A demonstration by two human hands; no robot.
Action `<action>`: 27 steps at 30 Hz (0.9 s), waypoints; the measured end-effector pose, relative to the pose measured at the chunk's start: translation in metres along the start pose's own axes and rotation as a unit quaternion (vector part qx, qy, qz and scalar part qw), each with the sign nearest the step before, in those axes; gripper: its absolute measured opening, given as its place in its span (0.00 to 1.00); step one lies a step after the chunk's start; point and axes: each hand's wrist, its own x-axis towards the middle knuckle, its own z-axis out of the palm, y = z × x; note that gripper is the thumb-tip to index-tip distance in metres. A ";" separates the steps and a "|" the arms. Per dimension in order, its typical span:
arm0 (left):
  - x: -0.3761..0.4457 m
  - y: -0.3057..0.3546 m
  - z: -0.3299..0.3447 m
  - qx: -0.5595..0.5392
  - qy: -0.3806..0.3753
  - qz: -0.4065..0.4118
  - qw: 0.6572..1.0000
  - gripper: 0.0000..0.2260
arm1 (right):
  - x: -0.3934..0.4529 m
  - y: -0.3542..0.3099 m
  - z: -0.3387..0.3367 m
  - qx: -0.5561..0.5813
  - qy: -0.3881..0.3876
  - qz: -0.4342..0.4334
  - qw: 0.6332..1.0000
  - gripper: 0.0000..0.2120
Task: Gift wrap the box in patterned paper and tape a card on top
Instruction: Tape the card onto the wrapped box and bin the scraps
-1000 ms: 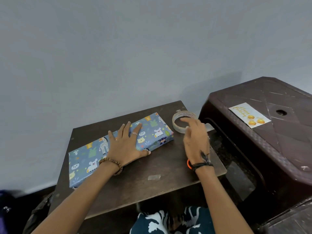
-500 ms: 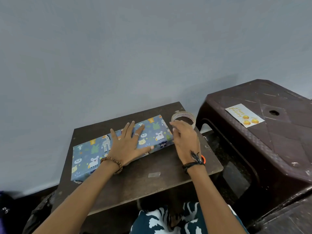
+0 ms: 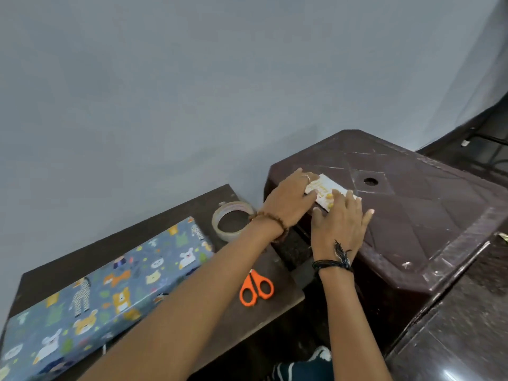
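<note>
The box (image 3: pixel 110 284), wrapped in blue paper with cartoon animals, lies on the small dark table (image 3: pixel 242 323) at the lower left; neither hand touches it. The white card (image 3: pixel 325 187) with gold print lies on the brown plastic stool (image 3: pixel 417 215) to the right. My left hand (image 3: pixel 288 202) reaches across, its fingers curled over the card's left end. My right hand (image 3: pixel 339 224) rests flat with fingers spread, its fingertips on the card's near edge. Much of the card is hidden under both hands.
A roll of clear tape (image 3: pixel 232 221) stands at the table's back right corner, just behind my left wrist. Orange-handled scissors (image 3: pixel 257 288) lie near the table's right edge. A grey wall closes the back. A dark polished floor shows at the right.
Both hands have left the wrapped box and the tape and moved right onto the card on the stool. The view has swung right; the scissors are now uncovered.
</note>
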 end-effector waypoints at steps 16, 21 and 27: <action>0.001 0.001 0.025 -0.322 0.174 -0.225 0.903 0.12 | -0.016 -0.009 0.014 0.242 0.056 0.066 0.966 0.20; -0.065 -0.003 -0.018 -0.498 0.327 -0.248 0.764 0.12 | -0.035 -0.035 -0.012 0.496 -0.040 0.100 0.862 0.30; -0.165 -0.033 -0.073 -0.581 0.478 -0.274 0.599 0.08 | -0.087 -0.095 -0.003 0.657 -0.391 0.035 0.643 0.26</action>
